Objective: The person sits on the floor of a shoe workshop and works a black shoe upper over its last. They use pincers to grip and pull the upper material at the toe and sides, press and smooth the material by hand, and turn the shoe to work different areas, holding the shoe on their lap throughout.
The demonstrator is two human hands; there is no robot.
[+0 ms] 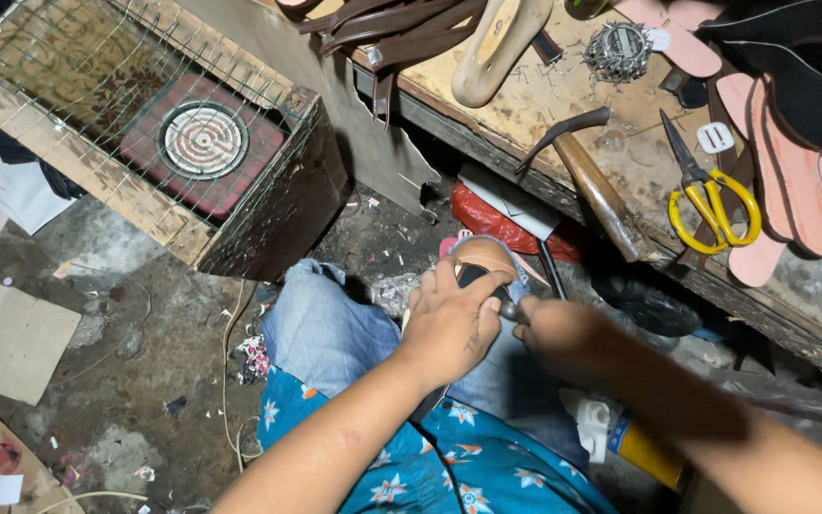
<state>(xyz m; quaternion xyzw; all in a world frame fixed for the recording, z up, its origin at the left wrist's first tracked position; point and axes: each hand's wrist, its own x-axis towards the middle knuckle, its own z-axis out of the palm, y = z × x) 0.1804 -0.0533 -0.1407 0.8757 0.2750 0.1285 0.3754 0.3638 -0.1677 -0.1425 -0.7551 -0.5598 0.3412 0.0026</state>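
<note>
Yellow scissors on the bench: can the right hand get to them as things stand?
Probably yes. The yellow-handled scissors lie uncovered near the workbench edge, nothing stacked on them. But the right hand is low at the knee, gripping a tool against the shoe piece.

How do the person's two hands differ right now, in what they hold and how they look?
The left hand lies palm-down, sharply seen, fingers clamped over a tan shoe piece on the knee; the right hand is motion-blurred and closed around a thin dark tool. The left hand covers the work from above; the right hand comes in from the side. Both are bare and meet over the person's lap, below the workbench.
</note>
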